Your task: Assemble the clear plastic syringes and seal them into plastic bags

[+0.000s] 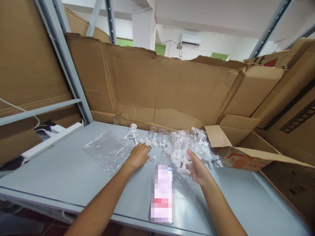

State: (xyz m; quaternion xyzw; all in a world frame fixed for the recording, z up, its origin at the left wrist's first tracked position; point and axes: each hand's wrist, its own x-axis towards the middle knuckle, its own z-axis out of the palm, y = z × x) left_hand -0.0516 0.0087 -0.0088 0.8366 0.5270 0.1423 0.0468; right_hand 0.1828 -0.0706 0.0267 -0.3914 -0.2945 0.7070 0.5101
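Note:
My right hand (198, 168) is closed around a white plastic plunger (184, 164) with a flat round end, held above the table. Part of the plunger merges with the white pieces behind it. My left hand (139, 155) reaches low over the table, its fingers bent and the thumb apart from them. Beside its thumb lies a small white cap-like piece (153, 158). Just past its fingertips are several small white pieces (154, 143). Behind them lie two clear ribbed cylinders (151, 132), and more white plungers (133, 131) stand at the back left.
A flat clear plastic bag (107, 150) lies on the left. Bagged white parts (203, 144) are heaped at right, by an open cardboard box (246, 157). A phone (161, 195) lies near the front edge. Cardboard (159, 85) walls the back; a power strip (52, 141) runs along the left.

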